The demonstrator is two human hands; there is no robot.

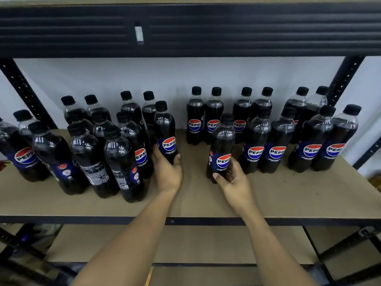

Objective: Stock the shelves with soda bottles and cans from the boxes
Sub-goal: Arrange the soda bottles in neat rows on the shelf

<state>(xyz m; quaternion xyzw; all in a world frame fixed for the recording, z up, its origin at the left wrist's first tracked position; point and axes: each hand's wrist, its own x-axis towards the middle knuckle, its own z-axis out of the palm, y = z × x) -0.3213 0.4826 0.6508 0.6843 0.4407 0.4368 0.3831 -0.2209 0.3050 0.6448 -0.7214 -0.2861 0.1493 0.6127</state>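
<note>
Fingers (235, 165) of the right hand (234, 180) curl round the lower body of a Pepsi bottle (222, 139), with the thumb on its near-left side. The bottle is upright in the gap in the middle of the shelf board (288, 195). The left hand (167, 172) grips the base of a second bottle (165, 129) from the near side. This one stands upright at the right edge of the left cluster (88, 145). The right rows (278, 139) of bottles stand just beyond the right hand and reach back to the far wall.
</note>
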